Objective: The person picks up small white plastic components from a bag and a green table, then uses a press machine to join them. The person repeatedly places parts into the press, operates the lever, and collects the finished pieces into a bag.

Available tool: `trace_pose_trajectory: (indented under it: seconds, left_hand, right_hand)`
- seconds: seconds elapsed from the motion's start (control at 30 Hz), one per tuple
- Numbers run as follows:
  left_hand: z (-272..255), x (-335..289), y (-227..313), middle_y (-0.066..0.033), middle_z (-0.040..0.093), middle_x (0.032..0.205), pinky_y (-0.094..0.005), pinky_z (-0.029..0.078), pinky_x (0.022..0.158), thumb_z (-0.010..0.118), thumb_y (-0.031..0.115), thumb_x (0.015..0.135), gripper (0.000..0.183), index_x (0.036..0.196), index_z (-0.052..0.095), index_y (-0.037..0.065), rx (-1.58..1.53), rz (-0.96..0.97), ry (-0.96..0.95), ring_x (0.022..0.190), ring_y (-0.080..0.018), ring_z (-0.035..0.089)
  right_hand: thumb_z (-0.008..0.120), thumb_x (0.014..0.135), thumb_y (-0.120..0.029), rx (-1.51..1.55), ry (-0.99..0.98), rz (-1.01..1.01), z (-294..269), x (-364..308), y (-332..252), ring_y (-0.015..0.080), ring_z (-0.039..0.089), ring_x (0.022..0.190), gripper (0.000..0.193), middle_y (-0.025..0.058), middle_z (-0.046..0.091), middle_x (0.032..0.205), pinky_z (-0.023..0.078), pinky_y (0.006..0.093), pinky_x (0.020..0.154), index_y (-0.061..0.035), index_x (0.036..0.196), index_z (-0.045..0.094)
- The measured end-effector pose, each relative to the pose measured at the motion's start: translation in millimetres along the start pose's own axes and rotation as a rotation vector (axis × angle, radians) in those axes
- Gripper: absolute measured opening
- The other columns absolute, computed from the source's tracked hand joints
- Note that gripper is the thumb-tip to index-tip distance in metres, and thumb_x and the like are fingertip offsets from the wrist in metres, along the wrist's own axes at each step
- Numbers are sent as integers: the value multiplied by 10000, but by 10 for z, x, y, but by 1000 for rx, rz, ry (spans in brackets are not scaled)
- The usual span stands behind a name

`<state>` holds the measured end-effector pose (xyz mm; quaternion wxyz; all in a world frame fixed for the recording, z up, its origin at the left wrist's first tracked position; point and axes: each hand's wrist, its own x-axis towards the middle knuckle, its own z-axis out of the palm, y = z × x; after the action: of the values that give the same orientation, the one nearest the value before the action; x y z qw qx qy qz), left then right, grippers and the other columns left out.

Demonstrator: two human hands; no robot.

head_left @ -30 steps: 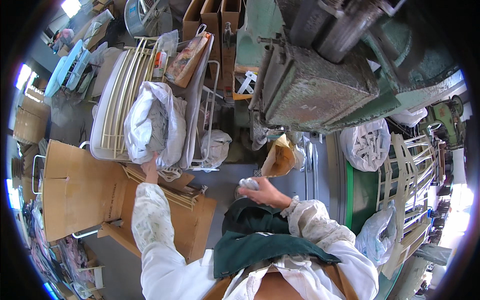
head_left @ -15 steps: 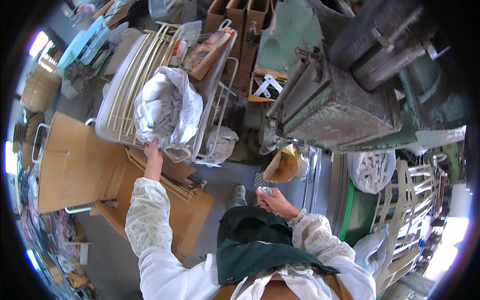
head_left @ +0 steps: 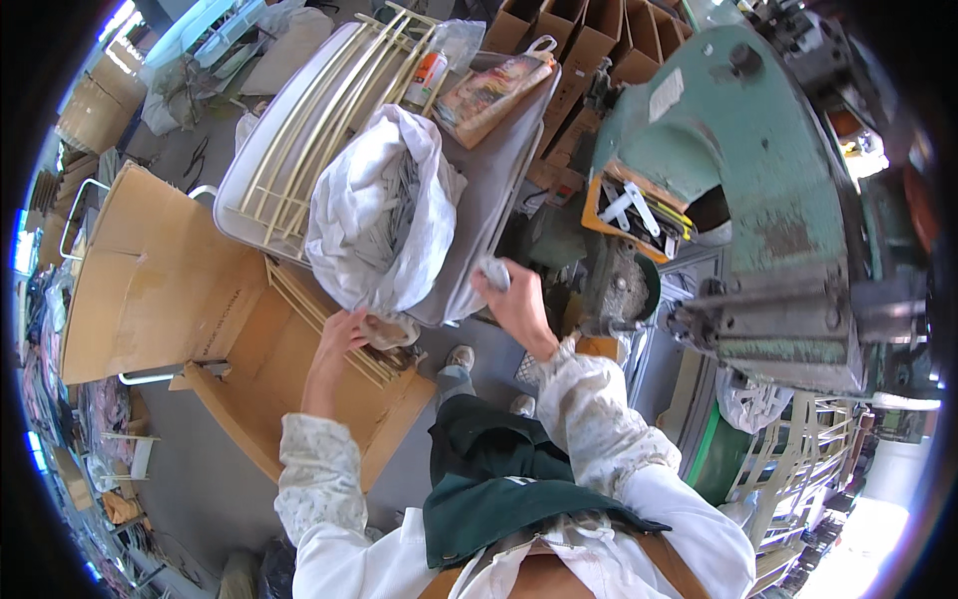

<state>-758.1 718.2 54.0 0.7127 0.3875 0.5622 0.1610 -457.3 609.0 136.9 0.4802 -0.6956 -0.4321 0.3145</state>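
Note:
A white woven sack (head_left: 329, 225) full of thin grey metal strips (head_left: 391, 215) stands with its mouth wide on a grey tray (head_left: 474, 225). My left hand (head_left: 344, 334) is closed at the near lower edge of the sack, its fingertips pinching the cloth. To the right of the sack, my right hand (head_left: 517, 307) is raised with its fingers wrapped round a small bunch of grey metal pieces (head_left: 495, 272). Those pieces stick out past the thumb; their exact shape is hard to make out.
Cream metal racks (head_left: 319, 120), a spray can (head_left: 426, 78) and a printed bag (head_left: 491, 98) share the tray. An unfolded cardboard box (head_left: 160, 280) lies at left. A green press machine (head_left: 773, 170) rises at right, beside an orange box (head_left: 639, 215) of metal parts.
My right hand has moved up from near my waist toward the sack, still holding the metal pieces. My left hand stays at the sack's edge. The view has shifted, showing more of the press.

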Motion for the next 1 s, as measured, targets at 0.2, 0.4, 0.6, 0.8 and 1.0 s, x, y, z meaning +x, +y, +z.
trace_pose_trajectory:
  seconds: [0.2, 0.4, 0.6, 0.8, 1.0]
  left_hand:
    - [-387, 612, 381, -299, 131, 1487, -414, 203, 1129, 840, 466, 627, 1279, 1437, 24, -94, 159, 371, 436, 1398, -347, 171]
    - [-220, 1420, 661, -307, 311, 1411, -440, 300, 1083, 851, 569, 514, 1381, 1427, 49, -86, 615, 236, 666, 1327, -373, 332]
    - [-546, 1551, 774, -116, 647, 974, -343, 454, 749, 728, 116, 759, 387, 1079, 609, -68, -187, 352, 398, 823, -184, 601]
    - [-267, 1163, 1229, -138, 633, 1027, -358, 472, 787, 719, 85, 746, 469, 1147, 554, -92, -344, 359, 393, 899, -236, 612]
    - [-212, 941, 1219, -134, 588, 1123, -350, 452, 820, 709, 117, 789, 488, 1186, 505, -81, -478, 354, 428, 982, -223, 575]
  right_hand:
    - [755, 592, -644, -607, 62, 53, 773, 1573, -7, 359, 630, 939, 828, 195, 666, 952, 492, 417, 807, 25, 1060, 617]
    - [792, 581, -468, -711, -35, 71, 1306, 1946, 594, 383, 637, 947, 695, 210, 665, 948, 515, 442, 785, 53, 1011, 625]
    - [723, 645, -253, -324, -60, 258, 1081, 2258, 255, 296, 658, 837, 424, 198, 658, 841, 513, 403, 755, 71, 906, 644]
    - [709, 654, -229, -292, 42, 46, 666, 2401, -22, 208, 633, 667, 349, 138, 629, 694, 500, 364, 627, 68, 815, 623]
    - [708, 686, -144, -76, 91, 165, 578, 2242, 108, 193, 599, 647, 265, 79, 609, 694, 478, 374, 570, 68, 816, 616]
